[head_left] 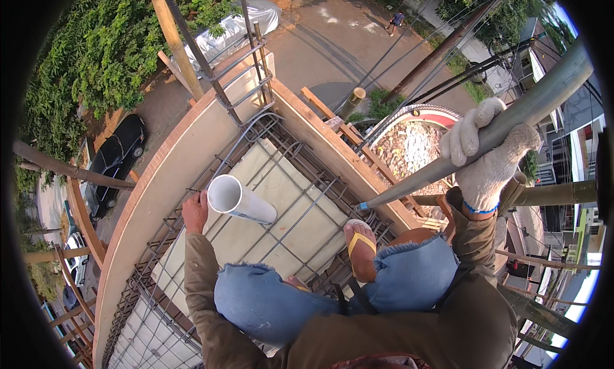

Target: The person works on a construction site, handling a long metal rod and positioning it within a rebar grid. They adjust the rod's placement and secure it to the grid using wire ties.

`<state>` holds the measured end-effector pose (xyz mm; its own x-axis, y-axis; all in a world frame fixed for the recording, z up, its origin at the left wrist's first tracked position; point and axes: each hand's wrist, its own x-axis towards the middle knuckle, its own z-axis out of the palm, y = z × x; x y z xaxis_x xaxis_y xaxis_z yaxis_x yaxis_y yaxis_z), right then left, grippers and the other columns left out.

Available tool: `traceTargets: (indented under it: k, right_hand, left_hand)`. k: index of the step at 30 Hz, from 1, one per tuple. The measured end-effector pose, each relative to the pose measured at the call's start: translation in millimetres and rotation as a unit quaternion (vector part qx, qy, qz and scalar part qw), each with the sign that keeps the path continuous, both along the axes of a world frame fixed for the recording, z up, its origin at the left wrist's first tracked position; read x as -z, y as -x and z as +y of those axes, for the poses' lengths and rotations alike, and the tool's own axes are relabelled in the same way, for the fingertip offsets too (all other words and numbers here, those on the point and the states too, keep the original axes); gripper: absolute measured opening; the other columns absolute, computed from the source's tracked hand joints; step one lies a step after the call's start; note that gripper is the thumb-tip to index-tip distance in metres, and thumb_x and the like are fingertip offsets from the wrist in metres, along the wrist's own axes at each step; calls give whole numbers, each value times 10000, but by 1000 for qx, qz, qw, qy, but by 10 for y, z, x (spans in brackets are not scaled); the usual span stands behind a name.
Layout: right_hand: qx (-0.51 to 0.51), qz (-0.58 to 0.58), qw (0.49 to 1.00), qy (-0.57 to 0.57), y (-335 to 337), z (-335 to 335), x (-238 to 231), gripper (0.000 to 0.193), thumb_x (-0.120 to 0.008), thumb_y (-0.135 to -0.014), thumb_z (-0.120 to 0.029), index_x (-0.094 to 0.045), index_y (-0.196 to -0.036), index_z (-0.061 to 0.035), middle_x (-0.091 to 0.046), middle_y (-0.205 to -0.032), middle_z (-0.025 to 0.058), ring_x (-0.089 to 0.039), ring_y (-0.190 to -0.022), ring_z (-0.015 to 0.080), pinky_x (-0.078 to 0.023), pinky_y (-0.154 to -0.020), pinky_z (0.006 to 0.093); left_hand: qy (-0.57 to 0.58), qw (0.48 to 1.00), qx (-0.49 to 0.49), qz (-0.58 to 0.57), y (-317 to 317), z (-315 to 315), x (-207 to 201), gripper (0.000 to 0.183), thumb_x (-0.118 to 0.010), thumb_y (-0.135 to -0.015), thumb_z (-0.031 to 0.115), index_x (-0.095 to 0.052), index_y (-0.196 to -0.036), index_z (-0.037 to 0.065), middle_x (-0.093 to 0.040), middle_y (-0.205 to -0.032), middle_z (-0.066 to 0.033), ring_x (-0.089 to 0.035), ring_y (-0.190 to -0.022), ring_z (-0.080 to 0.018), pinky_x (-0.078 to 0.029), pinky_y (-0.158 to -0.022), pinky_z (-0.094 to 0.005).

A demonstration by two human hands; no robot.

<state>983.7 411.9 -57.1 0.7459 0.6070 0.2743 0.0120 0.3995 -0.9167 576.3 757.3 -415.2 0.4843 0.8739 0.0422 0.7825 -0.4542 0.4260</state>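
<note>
My right hand [480,154], in a whitish knitted glove with a blue cuff edge, is wrapped round a long grey pipe [435,175]. The pipe slants from the upper right down to the steel bars near my foot, and its lower end looks bluish. My bare left hand [195,212] is closed at the edge of the rebar mesh [300,218], just left of a short white plastic pipe [246,199]. What its fingers grip is hidden. The white pipe stands tilted among the bars, its open mouth facing up. Pale boards [265,170] lie under the mesh.
Wooden formwork walls [163,135] enclose the mesh on the left and right, meeting at upright rebars [252,49]. My sandalled foot [361,250] rests on the bars. Far below are a black car [115,164], a rubble-filled round bed [409,145] and a walking person [395,22]. Cables cross the upper right.
</note>
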Motion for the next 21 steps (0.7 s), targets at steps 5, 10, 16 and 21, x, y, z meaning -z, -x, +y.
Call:
traceTargets:
  k: [5,10,16,21]
  right_hand:
    - [4,-16,999,44,-128,-66,-183,707,-535,-879,-791,-501,-971,-91,-459,-595,-2,-465,-459,143,-423,-480,311]
    - [-6,-72,986,150,-258,-139,-123,659,-591,-911,-709,-535,-990,-57,-457,-567,11,-447,-430,140,-390,-428,294]
    - [92,-260,913,301,-596,-156,297,356,-623,-956,-349,-607,-941,6,-542,-635,27,-495,-545,107,-418,-512,294]
    - [98,-403,832,367,-867,-252,735,276,-697,-828,-232,-655,-944,14,-606,-698,176,-609,-626,287,-488,-627,393]
  left_hand:
    - [-6,1000,-6,-20,53,5,-622,537,-590,-1001,469,-630,-735,4,-598,-649,-217,-592,-627,-433,-443,-589,-490]
    - [-89,994,-10,-61,218,-106,-1320,520,-565,-1031,414,-540,-712,4,-547,-653,-200,-515,-595,-405,-388,-568,-481]
    - [-250,963,-36,-93,434,-294,-2381,523,-520,-1058,398,-489,-712,7,-493,-649,-176,-462,-580,-370,-353,-548,-461]
    - [-297,948,-44,-106,573,-414,-3121,542,-514,-1063,395,-474,-694,0,-436,-605,-170,-431,-540,-350,-319,-532,-447]
